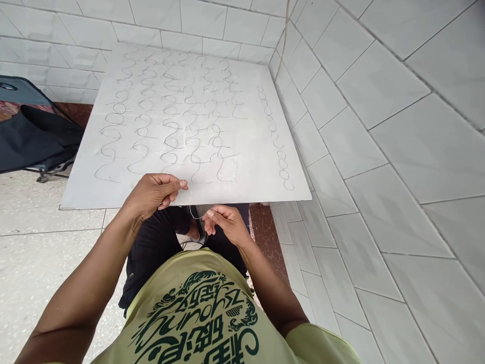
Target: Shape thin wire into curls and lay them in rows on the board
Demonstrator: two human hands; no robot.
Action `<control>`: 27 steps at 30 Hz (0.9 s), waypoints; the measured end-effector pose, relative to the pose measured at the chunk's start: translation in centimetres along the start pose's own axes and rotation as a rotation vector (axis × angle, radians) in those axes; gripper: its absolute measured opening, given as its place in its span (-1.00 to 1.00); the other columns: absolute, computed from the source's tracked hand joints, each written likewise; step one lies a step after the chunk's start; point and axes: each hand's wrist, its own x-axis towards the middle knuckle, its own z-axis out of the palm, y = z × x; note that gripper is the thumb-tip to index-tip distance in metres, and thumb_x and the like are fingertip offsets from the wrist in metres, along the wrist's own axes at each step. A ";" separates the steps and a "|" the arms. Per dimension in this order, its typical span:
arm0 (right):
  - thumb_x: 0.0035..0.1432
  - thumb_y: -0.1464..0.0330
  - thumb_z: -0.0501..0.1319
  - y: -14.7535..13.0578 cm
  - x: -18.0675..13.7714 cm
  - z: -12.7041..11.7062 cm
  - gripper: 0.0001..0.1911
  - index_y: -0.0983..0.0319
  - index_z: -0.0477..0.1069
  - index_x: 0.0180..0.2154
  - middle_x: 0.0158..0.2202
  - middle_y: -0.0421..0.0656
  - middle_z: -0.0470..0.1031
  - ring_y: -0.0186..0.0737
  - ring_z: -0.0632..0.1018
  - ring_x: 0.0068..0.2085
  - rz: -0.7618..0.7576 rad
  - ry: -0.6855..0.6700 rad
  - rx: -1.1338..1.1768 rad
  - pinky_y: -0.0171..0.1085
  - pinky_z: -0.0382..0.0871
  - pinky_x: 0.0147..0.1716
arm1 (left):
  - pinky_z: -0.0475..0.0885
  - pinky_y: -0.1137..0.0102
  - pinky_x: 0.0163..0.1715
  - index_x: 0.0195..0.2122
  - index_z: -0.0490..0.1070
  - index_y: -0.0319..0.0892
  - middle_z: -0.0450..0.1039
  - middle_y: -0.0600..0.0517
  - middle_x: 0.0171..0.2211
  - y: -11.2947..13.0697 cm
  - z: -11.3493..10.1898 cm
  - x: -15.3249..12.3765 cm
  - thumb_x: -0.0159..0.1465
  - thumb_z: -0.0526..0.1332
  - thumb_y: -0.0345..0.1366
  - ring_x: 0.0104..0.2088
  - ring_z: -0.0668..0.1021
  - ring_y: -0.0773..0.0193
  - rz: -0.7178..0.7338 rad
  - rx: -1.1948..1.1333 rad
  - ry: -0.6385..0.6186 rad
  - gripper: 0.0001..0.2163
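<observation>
A thin, curved piece of wire (pixel 191 207) spans the gap between my two hands, just past the near edge of the white board (pixel 261 187). My left hand (pixel 157 192) pinches its upper end between thumb and fingertips, over the board's edge. Lower and to the right, my right hand (pixel 225 220) pinches the other end in front of my lap. Rows of S-shaped curved wires (pixel 170 126) lie across the board. Along its right side runs a column of small linked-looking loops (pixel 278 146).
White tiled walls (pixel 379 126) meet behind and to the right of the board. At the left stands a folding chair (pixel 22 86) with dark cloth (pixel 34 136) on it. Pale speckled floor (pixel 38 258) shows below, and a cord (pixel 286 35) hangs in the corner.
</observation>
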 end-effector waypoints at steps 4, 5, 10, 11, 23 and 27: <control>0.32 0.07 0.29 -0.6 0.3 -0.1 -0.62 0.28 0.57 -0.28 -0.51 -0.17 0.57 -0.34 0.51 -0.56 0.031 -0.054 -0.061 -0.34 0.36 -0.54 | 0.01 0.55 -0.76 -0.33 0.64 -0.22 0.32 0.12 -0.68 0.0 0.2 0.0 0.09 0.51 -0.10 -0.72 0.23 0.51 -0.018 0.010 -0.012 -0.72; 0.32 0.08 0.29 -0.8 0.3 -0.2 -0.62 0.28 0.57 -0.29 -0.51 -0.17 0.58 -0.34 0.51 -0.56 0.038 -0.069 -0.068 -0.34 0.36 -0.54 | 0.00 0.55 -0.76 -0.34 0.64 -0.22 0.32 0.12 -0.68 0.0 0.2 0.0 0.08 0.52 -0.10 -0.73 0.22 0.52 -0.024 0.016 -0.012 -0.71; 0.31 0.10 0.31 -1.5 0.4 -0.6 -0.64 0.29 0.58 -0.29 -0.50 -0.17 0.58 -0.34 0.52 -0.56 0.064 -0.096 -0.037 -0.35 0.34 -0.55 | 0.01 0.53 -0.77 -0.32 0.64 -0.23 0.38 0.09 -0.65 0.2 0.2 0.3 0.10 0.51 -0.06 -0.73 0.23 0.51 -0.024 0.044 -0.035 -0.68; 0.30 0.09 0.31 -1.6 0.4 -0.7 -0.63 0.29 0.58 -0.28 -0.50 -0.16 0.58 -0.33 0.53 -0.55 0.061 -0.086 -0.017 -0.35 0.35 -0.54 | 0.02 0.52 -0.77 -0.29 0.64 -0.23 0.43 0.07 -0.61 0.2 0.2 0.3 0.13 0.49 -0.04 -0.73 0.24 0.51 -0.009 0.042 -0.040 -0.67; 0.29 0.10 0.32 -1.7 0.6 -1.8 -0.66 0.26 0.58 -0.28 -0.50 -0.18 0.56 -0.31 0.53 -0.53 -0.043 0.079 0.058 -0.32 0.33 -0.54 | 0.38 0.46 -0.65 -0.11 0.62 -0.26 0.67 -0.17 -0.21 0.2 2.4 -0.6 0.20 0.42 0.01 -0.65 0.40 0.45 0.088 0.055 0.057 -0.58; 0.27 0.04 0.32 -1.5 0.7 -2.0 -0.62 0.26 0.56 -0.30 -0.51 -0.18 0.56 -0.31 0.52 -0.53 -0.016 0.103 0.038 -0.33 0.34 -0.53 | 0.43 0.43 -0.67 -0.04 0.58 -0.28 0.66 -0.12 -0.27 -0.4 3.5 -0.5 0.21 0.40 -0.06 -0.64 0.46 0.39 0.106 0.136 0.118 -0.58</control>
